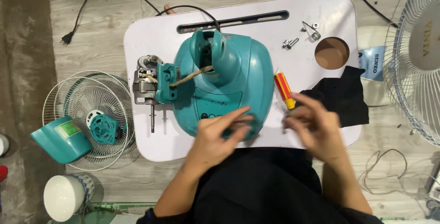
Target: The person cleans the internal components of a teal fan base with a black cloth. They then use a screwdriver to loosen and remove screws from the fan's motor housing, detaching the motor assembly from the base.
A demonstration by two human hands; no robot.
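Note:
A teal fan base (pixel 238 75) lies on a small white lap table (pixel 156 36). A fan motor (pixel 147 84) with a steel shaft sits at its left, joined to the base by a cord. My left hand (pixel 220 134) rests on the front edge of the base, fingers spread over it. My right hand (pixel 314 123) hovers just right of the base, fingers half curled, close to a red and yellow screwdriver (pixel 283 89) lying on the table. Whether the right hand touches the screwdriver's tip is unclear.
Loose screws (pixel 290 43) and a spring clip (pixel 312 29) lie near a round hole (pixel 332 52) in the table. A black cloth (pixel 343 95) hangs at the right edge. Fan grilles (pixel 87 102) and a teal cover (pixel 60 139) lie left; another fan (pixel 415 54) stands right.

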